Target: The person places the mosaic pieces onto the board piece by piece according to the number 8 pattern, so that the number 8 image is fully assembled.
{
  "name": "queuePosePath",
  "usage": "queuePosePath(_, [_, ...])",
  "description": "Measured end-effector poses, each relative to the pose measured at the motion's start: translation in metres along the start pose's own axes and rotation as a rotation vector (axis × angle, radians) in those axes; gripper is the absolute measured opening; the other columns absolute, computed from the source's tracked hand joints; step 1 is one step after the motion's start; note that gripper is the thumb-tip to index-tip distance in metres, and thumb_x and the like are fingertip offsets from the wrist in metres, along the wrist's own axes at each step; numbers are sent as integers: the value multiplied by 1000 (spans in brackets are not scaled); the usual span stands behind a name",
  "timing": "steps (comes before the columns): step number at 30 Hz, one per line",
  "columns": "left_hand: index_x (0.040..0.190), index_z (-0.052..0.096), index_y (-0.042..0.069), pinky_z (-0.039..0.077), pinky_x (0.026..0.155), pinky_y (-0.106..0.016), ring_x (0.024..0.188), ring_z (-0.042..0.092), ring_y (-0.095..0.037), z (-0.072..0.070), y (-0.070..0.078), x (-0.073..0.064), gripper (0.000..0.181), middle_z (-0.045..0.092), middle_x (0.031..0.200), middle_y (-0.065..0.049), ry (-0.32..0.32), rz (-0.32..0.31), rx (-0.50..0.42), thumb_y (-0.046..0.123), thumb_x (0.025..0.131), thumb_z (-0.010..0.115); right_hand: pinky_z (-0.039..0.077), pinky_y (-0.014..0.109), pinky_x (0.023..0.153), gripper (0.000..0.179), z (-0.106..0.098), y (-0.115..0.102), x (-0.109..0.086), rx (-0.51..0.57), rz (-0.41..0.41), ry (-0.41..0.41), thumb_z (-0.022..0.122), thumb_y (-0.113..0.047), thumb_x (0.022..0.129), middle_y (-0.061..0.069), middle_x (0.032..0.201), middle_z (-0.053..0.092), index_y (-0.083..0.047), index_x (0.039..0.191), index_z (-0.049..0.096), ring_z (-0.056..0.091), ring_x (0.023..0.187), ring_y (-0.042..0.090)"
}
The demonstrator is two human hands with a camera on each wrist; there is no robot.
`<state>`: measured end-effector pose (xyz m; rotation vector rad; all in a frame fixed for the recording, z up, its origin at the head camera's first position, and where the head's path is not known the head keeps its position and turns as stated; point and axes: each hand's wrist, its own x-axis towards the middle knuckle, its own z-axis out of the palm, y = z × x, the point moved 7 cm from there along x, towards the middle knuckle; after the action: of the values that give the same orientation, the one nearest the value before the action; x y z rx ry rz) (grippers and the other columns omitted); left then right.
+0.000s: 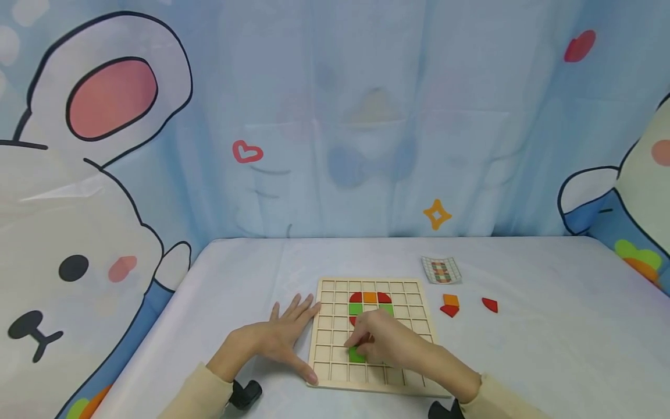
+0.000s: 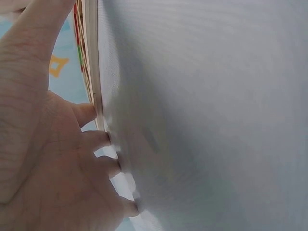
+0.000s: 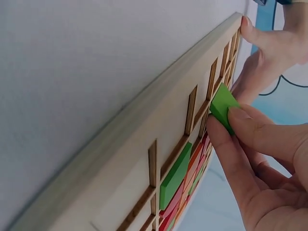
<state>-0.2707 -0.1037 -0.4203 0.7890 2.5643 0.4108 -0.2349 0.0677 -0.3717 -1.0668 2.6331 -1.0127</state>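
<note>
My right hand pinches a green square tile between thumb and fingertips, low over the wooden grid board. The tile is tilted against the grid ridges, partly over a cell. Another green tile sits in a cell near the board's front edge. Toward the back lie red quarter-round pieces, an orange square and more green squares; my right hand hides part of this pattern. My left hand spreads its fingers along the board's left edge, thumb at the front corner.
A small pattern card lies behind the board to the right. Nearer, on the white tablecloth, are an orange square piece, a red piece touching it, and another red piece farther right. A blue cartoon curtain hangs behind.
</note>
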Motion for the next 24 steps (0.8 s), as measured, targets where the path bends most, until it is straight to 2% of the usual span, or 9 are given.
queuePosePath(6, [170, 8, 13, -4, 124, -68, 161, -7, -35, -1, -1, -2, 133, -1, 176, -14, 5, -8, 7, 60, 76, 89, 55, 15, 65, 16, 3, -6, 3, -65, -21, 23, 83, 11, 81, -1, 83, 76, -2, 91, 84, 62, 75, 1])
queuePosePath(13, [169, 9, 12, -3, 124, -69, 161, -7, -36, -1, 0, -3, 132, 0, 176, -15, 9, -4, -4, 59, 76, 89, 58, 16, 72, 16, 6, -8, 5, -115, -6, 25, 83, 12, 80, 5, 88, 80, -1, 90, 84, 75, 87, 13])
queuePosePath(18, [169, 9, 13, -3, 124, -68, 161, -6, -35, -1, 1, -3, 132, 0, 176, -15, 13, -4, -5, 59, 76, 90, 59, 18, 74, 16, 7, -10, 4, -156, -15, 15, 83, 11, 82, 5, 88, 80, -3, 91, 84, 76, 89, 16])
queuePosePath(24, [169, 9, 13, -3, 124, -68, 161, -7, -35, -1, 3, -2, 132, -1, 176, -15, 16, 7, -4, 58, 76, 90, 57, 16, 73, 16, 7, -8, 1, -149, 17, 26, 83, 9, 82, 2, 87, 77, -3, 91, 84, 73, 87, 13])
